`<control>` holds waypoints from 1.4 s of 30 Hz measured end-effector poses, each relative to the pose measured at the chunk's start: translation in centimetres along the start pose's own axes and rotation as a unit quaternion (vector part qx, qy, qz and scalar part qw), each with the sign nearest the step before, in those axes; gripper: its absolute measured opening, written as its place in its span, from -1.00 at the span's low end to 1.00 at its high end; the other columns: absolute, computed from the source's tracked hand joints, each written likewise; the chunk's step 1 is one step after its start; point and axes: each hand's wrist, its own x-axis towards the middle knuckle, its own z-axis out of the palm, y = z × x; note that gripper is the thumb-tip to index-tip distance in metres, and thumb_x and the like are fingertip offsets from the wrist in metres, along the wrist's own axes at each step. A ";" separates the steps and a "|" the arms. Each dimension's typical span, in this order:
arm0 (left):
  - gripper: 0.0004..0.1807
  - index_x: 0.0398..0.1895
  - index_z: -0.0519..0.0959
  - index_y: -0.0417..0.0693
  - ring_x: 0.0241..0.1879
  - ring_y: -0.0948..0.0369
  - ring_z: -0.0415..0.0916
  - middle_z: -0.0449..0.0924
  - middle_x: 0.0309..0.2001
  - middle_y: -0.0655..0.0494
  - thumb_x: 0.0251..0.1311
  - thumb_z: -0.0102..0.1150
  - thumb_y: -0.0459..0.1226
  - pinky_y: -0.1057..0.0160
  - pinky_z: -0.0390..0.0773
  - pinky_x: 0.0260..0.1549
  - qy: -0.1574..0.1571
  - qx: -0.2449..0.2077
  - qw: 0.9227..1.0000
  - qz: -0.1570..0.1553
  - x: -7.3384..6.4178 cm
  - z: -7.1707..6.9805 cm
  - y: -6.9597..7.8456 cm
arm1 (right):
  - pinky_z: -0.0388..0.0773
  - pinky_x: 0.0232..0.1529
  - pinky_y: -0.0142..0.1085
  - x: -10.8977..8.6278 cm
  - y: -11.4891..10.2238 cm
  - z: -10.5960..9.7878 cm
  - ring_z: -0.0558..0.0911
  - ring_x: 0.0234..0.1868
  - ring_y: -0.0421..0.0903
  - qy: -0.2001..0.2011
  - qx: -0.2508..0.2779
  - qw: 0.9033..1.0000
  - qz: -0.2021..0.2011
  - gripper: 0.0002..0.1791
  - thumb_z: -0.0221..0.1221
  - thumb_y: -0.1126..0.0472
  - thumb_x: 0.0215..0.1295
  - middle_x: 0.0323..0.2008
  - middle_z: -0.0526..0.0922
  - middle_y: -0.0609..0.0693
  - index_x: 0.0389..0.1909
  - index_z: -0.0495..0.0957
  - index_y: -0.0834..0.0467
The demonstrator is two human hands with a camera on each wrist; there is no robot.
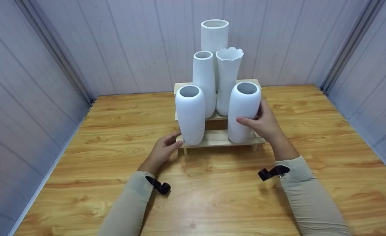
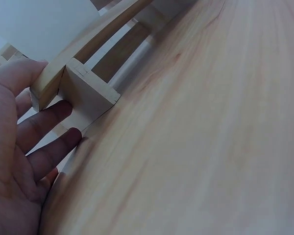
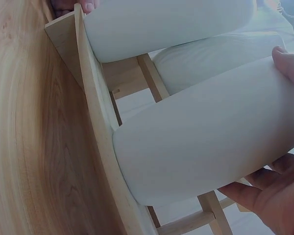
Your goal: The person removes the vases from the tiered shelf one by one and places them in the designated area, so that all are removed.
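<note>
A three-tier wooden stand [image 1: 216,139] holds several white vases. My right hand [image 1: 265,124] grips the smooth white vase [image 1: 242,106] at the right of the lowest tier, thumb across its front and fingers around its far side. In the right wrist view this vase [image 3: 201,139] has its base on the front board. My left hand [image 1: 160,150] holds the left end of the lowest tier. The left wrist view shows its thumb on top of the board [image 2: 51,81], with fingers beneath. Near that hand stands a matching smooth vase [image 1: 190,118].
On the middle tier are a slim tapered vase [image 1: 203,75] and a scalloped-rim vase [image 1: 228,75]. Behind them rises a tall ribbed vase [image 1: 214,36]. The wood-grain table [image 1: 212,196] meets panelled walls [image 1: 140,49] at the back and sides.
</note>
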 end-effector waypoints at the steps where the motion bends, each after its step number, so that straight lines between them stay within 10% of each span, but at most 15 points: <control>1: -0.50 0.37 0.47 -0.19 0.34 -0.03 0.42 0.49 0.33 -0.10 0.40 0.23 -0.28 0.01 0.42 0.28 -0.001 0.000 1.000 0.001 0.0 0.0 0.0 | 0.31 0.34 0.20 0.0 0.0 -0.1 0.41 0.35 0.13 0.000 -0.003 1.000 0.003 0.08 0.54 0.08 0.08 0.35 0.36 0.09 0.52 0.06 -0.02; 42: -0.49 0.37 0.46 -0.23 0.36 -0.07 0.38 0.44 0.37 -0.14 0.38 0.24 -0.34 0.00 0.37 0.32 0.002 -0.008 1.000 0.010 0.2 0.0 0.0 | 0.30 0.30 0.28 -0.5 -1.3 -4.8 0.40 0.34 0.18 -0.006 -0.067 0.997 0.035 0.09 0.57 0.13 0.02 0.31 0.38 0.15 0.49 0.10 0.03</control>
